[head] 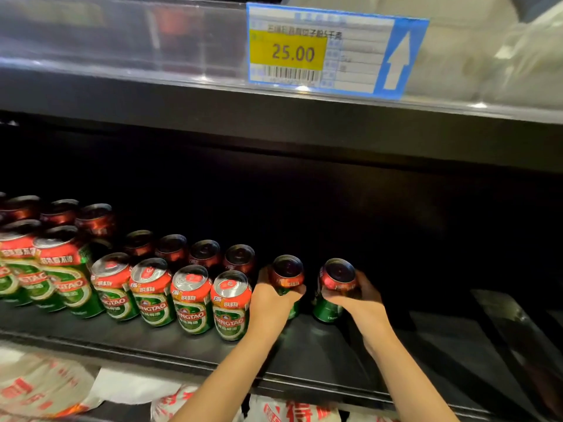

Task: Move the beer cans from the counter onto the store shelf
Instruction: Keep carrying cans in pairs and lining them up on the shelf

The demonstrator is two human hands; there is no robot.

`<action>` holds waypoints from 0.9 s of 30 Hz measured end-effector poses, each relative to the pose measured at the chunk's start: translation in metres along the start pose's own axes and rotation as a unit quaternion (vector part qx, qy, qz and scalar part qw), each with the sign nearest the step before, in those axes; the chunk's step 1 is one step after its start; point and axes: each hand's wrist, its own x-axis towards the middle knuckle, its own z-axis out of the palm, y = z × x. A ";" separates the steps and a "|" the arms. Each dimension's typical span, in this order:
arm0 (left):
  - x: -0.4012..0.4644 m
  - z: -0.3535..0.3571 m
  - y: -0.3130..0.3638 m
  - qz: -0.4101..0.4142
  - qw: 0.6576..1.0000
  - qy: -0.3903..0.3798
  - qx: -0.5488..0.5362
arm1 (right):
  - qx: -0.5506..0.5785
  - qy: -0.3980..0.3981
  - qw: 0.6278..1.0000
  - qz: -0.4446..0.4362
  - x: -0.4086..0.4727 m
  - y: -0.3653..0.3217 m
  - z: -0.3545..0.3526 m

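Note:
Green and red beer cans stand in rows on the dark store shelf (304,357). My left hand (271,303) grips one can (288,272) just right of the front row's last can (230,306). A second can (336,277) is held by my right hand (361,296), a little further right. Both held cans are upright and low over the shelf; I cannot tell whether they touch it. More cans (189,296) fill the front row to the left, with a darker row (205,252) behind.
Taller stacked cans (64,269) stand at the far left. The shelf above carries a clear rail with a price tag (323,50) reading 25.00. Bare shelf stretches right of my hands. White and red plastic packages (45,385) lie on the level below.

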 end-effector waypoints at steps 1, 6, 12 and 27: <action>0.002 0.001 -0.001 0.002 1.000 0.000 -0.006 | -0.006 -0.001 1.000 -0.004 0.003 0.001 0.001; 0.014 0.009 -0.011 0.003 0.999 0.010 -0.039 | -0.045 0.005 0.999 -0.007 0.017 0.008 0.007; 0.021 0.013 -0.021 0.034 0.999 0.005 -0.023 | -0.059 -0.005 0.998 -0.032 0.022 0.017 0.011; 0.007 0.010 -0.051 0.076 0.991 0.022 0.108 | -0.091 0.031 0.989 -0.112 0.013 0.061 0.012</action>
